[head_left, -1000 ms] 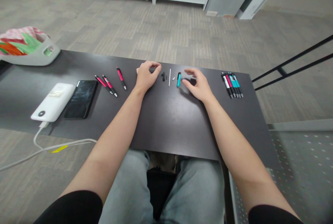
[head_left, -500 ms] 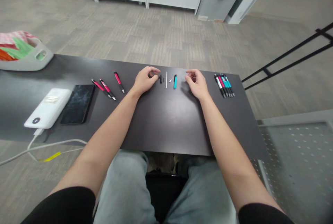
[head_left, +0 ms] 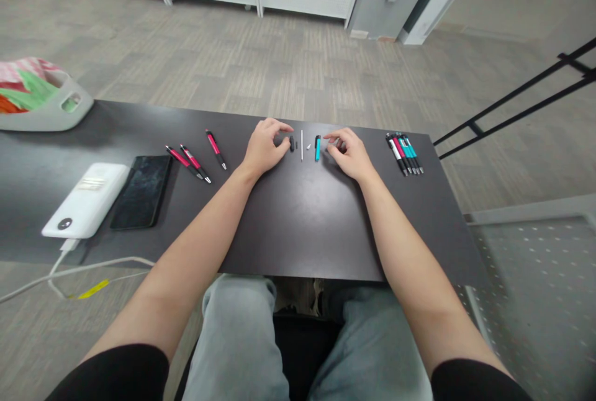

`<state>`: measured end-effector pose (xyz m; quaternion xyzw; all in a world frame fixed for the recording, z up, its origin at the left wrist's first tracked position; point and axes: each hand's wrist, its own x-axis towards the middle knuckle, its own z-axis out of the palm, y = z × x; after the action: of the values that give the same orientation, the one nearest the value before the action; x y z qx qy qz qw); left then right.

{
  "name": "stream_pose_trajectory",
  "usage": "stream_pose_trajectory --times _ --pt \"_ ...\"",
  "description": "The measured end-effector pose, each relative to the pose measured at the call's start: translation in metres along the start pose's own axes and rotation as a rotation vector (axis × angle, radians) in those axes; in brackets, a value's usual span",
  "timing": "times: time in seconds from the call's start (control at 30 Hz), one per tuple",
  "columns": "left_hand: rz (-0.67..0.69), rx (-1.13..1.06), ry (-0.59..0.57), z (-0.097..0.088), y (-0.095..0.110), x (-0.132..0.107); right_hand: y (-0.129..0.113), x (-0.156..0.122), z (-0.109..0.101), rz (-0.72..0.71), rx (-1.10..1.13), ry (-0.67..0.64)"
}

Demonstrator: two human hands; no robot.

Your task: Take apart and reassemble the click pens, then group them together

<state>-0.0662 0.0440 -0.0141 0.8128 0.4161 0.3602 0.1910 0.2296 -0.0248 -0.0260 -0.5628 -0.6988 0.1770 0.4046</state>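
Left hand [head_left: 264,149] and right hand [head_left: 351,156], relaxed, empty, flank small black cylinder [head_left: 292,143], thin white rod [head_left: 302,146], tiny silver cone [head_left: 308,147], teal plastic tube [head_left: 318,149], likely spaced far-middle on smooth dark-grey bench [head_left: 302,221] for easy access.

Spread in a row from black part [head_left: 292,143] past black bit [head_left: 297,145], white refill [head_left: 302,146] and silvery tip [head_left: 308,147] to black-clipped turquoise barrel [head_left: 318,149]. Lying flat and unjoined.

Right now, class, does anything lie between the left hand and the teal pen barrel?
Yes. Rightward from the left hand come a black piece, a tiny dark piece, a thin white rod and a small pale tip, then the teal pen barrel.
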Motion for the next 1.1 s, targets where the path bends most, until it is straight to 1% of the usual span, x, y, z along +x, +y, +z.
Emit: stream_pose_trajectory --times 0.13,0.27,0.43,0.6,0.8,0.9,1.0,1.07,1.1 --pt "0.084 0.137 -0.078 0.002 0.021 -0.009 -0.004 -0.002 0.001 -0.102 -0.106 -0.097" --pt "0.106 0.195 -0.116 0.008 0.037 -0.014 -0.006 -0.003 0.003 -0.118 -0.205 -0.143" --pt "0.110 0.207 -0.133 0.012 0.045 -0.014 -0.007 -0.002 0.000 -0.110 -0.221 -0.149" --pt "0.099 0.202 -0.134 0.016 0.053 -0.015 -0.009 -0.001 -0.004 -0.106 -0.209 -0.187" --pt "0.088 0.184 -0.174 0.014 0.063 -0.015 -0.020 -0.004 -0.010 -0.040 -0.237 -0.247" --pt "0.067 0.152 -0.148 0.010 0.063 -0.014 -0.025 -0.005 -0.014 -0.036 -0.216 -0.271" --pt "0.023 0.110 -0.054 0.008 0.059 -0.013 -0.024 -0.005 -0.015 -0.038 -0.162 -0.291" --pt "-0.003 0.083 0.004 0.007 0.054 -0.013 -0.020 -0.003 -0.013 -0.032 -0.094 -0.266" --pt "-0.009 0.072 0.024 0.006 0.051 -0.013 -0.017 -0.002 -0.011 -0.027 -0.036 -0.229"
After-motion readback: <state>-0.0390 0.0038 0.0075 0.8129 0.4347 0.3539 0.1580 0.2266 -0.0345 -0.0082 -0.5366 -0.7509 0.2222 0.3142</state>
